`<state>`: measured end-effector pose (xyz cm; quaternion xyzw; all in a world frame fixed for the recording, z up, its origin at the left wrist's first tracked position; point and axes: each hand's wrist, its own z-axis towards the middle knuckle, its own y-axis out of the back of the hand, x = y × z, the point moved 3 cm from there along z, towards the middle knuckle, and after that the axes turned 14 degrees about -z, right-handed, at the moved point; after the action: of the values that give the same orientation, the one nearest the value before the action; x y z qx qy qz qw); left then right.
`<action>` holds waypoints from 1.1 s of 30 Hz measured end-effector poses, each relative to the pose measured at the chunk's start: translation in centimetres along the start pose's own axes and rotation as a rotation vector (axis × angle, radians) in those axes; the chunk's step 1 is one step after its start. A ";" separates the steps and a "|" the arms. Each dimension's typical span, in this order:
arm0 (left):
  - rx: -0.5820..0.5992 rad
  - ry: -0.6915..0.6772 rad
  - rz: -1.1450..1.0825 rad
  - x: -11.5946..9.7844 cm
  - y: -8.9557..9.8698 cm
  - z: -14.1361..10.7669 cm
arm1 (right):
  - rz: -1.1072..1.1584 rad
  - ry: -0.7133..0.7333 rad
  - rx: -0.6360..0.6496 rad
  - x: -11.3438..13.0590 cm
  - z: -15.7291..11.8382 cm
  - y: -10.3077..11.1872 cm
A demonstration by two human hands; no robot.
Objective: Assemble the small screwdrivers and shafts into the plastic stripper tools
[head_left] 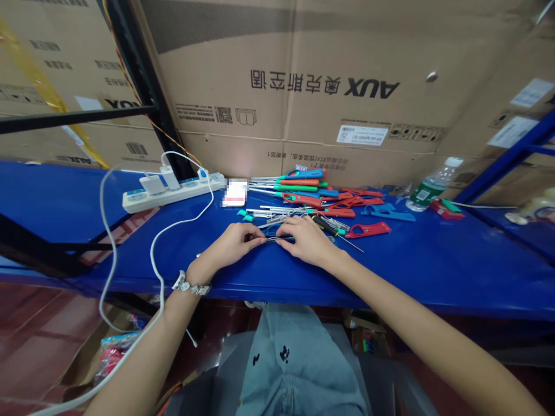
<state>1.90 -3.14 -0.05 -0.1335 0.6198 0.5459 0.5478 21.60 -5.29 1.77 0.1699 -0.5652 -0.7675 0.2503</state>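
Observation:
Near the front of the blue shelf, my left hand (236, 241) pinches one end of a thin wire (271, 238). My right hand (304, 238) is closed at the wire's other side, fingertips pressed together a short gap from the left ones. Just behind my hands lie several lighter-like tools with long metal rods and red, green and blue handles (299, 188). A black and yellow screwdriver (326, 225) rests beside my right hand. Loose red casings (368, 230) and a blue casing (388, 212) lie to the right.
A white power strip (173, 193) with plugs and a trailing white cable (152, 248) is at the left. A plastic bottle (429, 188) stands at the back right. Large cardboard boxes (303, 52) rise behind. Black posts (139, 63) frame the left side.

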 end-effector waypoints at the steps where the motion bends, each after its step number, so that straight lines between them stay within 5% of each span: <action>1: 0.000 -0.002 0.004 0.0 0.0 0.0 | 0.028 -0.011 -0.007 -0.1 0.0 -0.1; 12: -0.009 -0.064 0.010 -0.1 -0.2 -0.1 | 0.382 -0.144 -0.020 -1.2 0.6 -1.1; 33: 0.072 -0.083 0.212 -0.7 1.0 -0.7 | 0.519 -0.184 -0.060 -1.5 0.2 -1.6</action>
<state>1.00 -3.66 0.98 -0.0246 0.6262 0.5834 0.5166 22.45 -3.90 0.23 -0.0587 -0.5872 -0.7062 0.3911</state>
